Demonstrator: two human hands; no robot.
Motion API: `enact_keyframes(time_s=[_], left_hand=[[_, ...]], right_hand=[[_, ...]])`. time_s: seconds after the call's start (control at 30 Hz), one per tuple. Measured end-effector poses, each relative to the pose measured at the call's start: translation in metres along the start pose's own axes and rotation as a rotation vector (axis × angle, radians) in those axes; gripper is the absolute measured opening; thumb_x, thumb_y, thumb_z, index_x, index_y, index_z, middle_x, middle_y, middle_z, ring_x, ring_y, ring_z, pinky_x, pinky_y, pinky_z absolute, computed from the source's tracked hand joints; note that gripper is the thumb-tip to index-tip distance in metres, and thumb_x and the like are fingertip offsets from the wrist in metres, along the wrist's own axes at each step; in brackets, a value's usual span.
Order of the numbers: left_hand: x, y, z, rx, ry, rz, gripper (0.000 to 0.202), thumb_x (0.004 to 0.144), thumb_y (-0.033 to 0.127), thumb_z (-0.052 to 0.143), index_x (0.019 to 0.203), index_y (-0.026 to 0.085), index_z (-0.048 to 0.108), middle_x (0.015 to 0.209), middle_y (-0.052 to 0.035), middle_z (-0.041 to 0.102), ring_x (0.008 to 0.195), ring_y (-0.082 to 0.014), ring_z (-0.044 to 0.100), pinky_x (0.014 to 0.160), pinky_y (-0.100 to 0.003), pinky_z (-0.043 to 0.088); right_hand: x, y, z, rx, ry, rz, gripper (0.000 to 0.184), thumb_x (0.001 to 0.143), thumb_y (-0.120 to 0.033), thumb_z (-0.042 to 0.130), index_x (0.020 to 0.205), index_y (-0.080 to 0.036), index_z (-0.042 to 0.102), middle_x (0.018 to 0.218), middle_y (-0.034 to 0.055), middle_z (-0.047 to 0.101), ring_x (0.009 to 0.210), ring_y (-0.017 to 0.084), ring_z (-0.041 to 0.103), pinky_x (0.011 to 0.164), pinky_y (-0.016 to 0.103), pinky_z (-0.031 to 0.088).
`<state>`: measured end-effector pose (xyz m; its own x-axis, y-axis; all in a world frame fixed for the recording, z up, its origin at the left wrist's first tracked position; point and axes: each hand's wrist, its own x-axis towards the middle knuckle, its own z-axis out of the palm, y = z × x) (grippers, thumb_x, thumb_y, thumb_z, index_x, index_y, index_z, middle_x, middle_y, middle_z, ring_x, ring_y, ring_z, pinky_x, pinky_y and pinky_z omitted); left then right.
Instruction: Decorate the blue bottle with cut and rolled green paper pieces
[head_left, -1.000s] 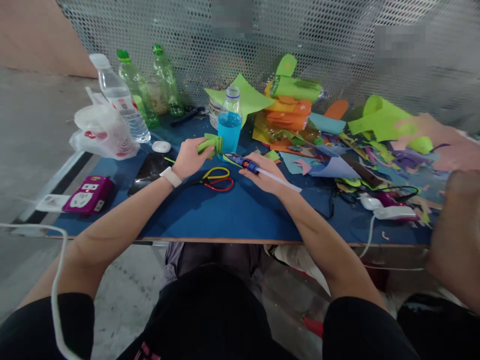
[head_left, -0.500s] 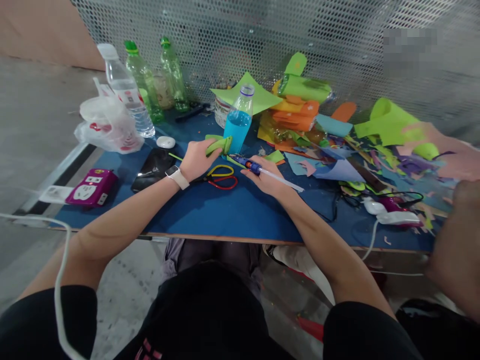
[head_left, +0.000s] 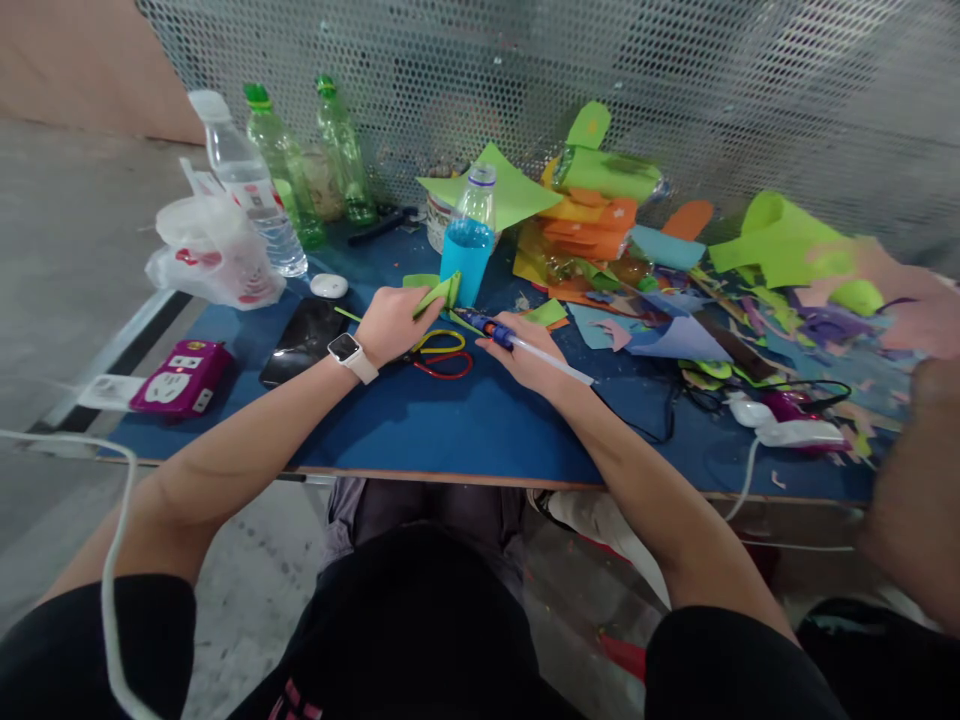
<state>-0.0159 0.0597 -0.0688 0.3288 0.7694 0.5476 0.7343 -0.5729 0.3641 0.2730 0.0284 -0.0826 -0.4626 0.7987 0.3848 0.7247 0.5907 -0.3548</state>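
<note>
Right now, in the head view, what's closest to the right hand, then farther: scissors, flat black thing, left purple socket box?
1. Scissors, left of the right hand.
2. Flat black thing, farther left.
3. Purple socket box, leftmost of these.

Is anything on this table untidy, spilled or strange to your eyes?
Yes. Cut paper scraps lie strewn across the right side of the table, which looks untidy. The partly blue bottle shows no cap, though the green bottles behind have theirs. I see no spill.
</note>
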Motion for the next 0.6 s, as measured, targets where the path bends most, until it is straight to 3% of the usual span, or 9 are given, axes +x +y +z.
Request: enact_keyframes(time_s=[0.13,0.43,0.6], left_hand=[[-0.001,0.001,0.000,-0.027,0.018,0.005,0.046,0.115,0.042,0.060,0.074,0.023,0.056,0.070,-0.0063,0.064,0.071,-0.0240,0.070,0.076,-0.039,0.053],[-0.002,0.002,0.004,-0.030,0.035,0.006,0.037,0.115,0.036,0.060,0.080,0.024,0.058,0.071,-0.0058,0.065,0.071,-0.0236,0.070,0.075,-0.038,0.054],[-0.002,-0.002,0.008,-0.044,0.050,-0.019,0.035,0.116,0.035,0.060,0.083,0.023,0.060,0.072,-0.0066,0.066,0.070,-0.0236,0.070,0.075,-0.039,0.054]], right_hand=[[0.000,-0.003,-0.002,-0.062,-0.034,-0.021,0.049,0.119,-0.070,0.049,0.116,-0.024,0.064,0.117,0.0171,0.080,0.106,0.038,0.077,0.085,0.046,0.056],[0.002,-0.010,0.000,-0.149,-0.075,-0.037,0.033,0.122,-0.056,0.055,0.120,-0.024,0.062,0.120,0.0148,0.079,0.097,0.033,0.075,0.070,0.040,0.044],[0.002,-0.012,0.000,-0.135,-0.051,-0.029,0.036,0.122,-0.058,0.055,0.116,-0.023,0.063,0.115,0.0139,0.078,0.096,0.033,0.075,0.071,0.040,0.044]])
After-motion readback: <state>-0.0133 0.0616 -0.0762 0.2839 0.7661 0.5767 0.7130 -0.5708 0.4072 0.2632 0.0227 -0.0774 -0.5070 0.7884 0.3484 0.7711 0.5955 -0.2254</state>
